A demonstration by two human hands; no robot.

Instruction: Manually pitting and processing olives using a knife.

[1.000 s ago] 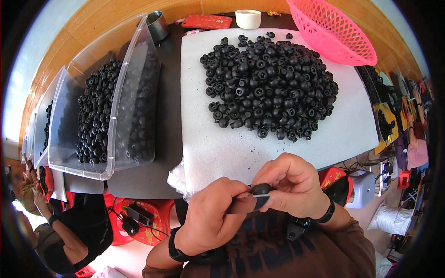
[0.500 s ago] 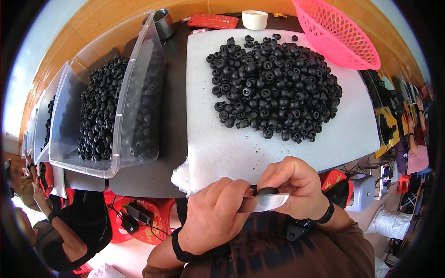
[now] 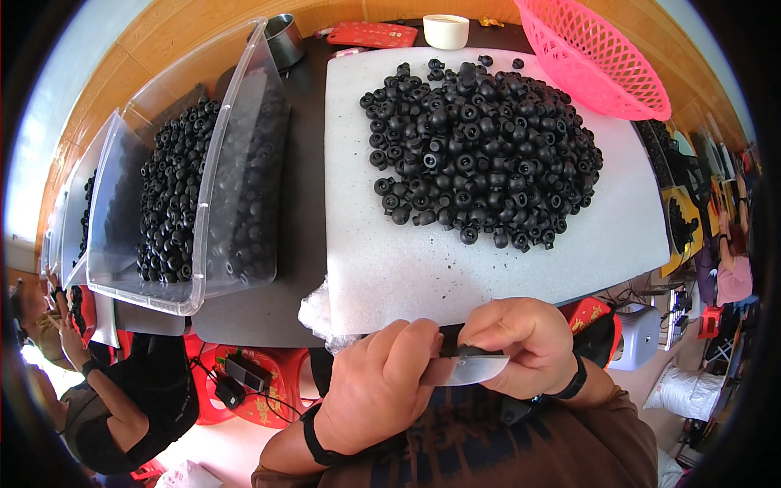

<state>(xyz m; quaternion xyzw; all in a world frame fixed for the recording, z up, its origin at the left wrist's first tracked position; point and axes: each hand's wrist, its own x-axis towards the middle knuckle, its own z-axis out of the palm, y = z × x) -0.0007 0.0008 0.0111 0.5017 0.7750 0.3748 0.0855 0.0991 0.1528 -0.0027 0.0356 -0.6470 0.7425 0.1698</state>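
My left hand [image 3: 378, 394] and my right hand [image 3: 521, 342] meet close to my chest, just below the front edge of the white foam mat [image 3: 488, 268]. A short silver knife blade [image 3: 476, 370] sticks out from under my left thumb and points right. My right fingers pinch a small black rubber part [image 3: 465, 351] against the blade; most of that part is hidden. On the mat beyond my hands lies a large heap of black rubber parts [image 3: 484, 150].
A clear plastic bin [image 3: 195, 203] of black parts stands at the left, with more bins behind it. A pink mesh basket [image 3: 598, 53], a white cup [image 3: 446, 31] and a metal cup [image 3: 285, 37] sit at the back. Another person [image 3: 106, 390] sits at the lower left.
Both hands have dropped a little toward my body. The black part seen between the fingertips is now mostly covered, and more of the silver blade shows.
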